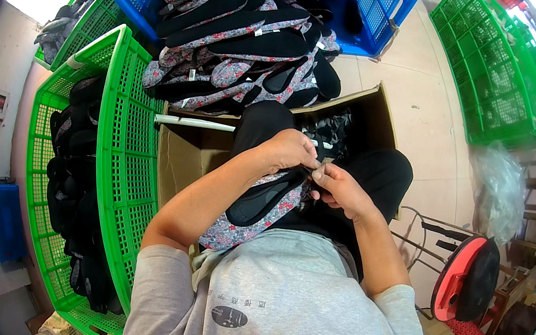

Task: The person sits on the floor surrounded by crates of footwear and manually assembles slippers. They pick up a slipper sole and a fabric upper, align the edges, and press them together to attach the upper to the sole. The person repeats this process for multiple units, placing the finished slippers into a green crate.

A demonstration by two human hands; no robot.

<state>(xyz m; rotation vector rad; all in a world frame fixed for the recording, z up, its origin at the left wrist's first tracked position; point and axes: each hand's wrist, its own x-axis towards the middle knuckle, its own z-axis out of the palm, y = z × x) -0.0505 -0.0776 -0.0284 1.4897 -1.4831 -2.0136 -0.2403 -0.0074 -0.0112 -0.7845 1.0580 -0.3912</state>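
Two hands meet over a floral slipper (pixel 278 219) in the lap, on the near side of the cardboard box (pixel 176 167).
The left hand (pixel 292 150) and right hand (pixel 340 189) each have the grip pinched together, fingertips meeting on a small dark thing (pixel 307 170) beside the slipper's far end; it is too small to identify. Dark pieces (pixel 328 129) lie inside the box. Beyond the box, more floral slippers (pixel 232 32) are heaped in front of a blue crate (pixel 375 14); left of it stands a green crate (pixel 128 141) of black slippers (pixel 73 188); right of it, a red-and-black chair (pixel 461 277).
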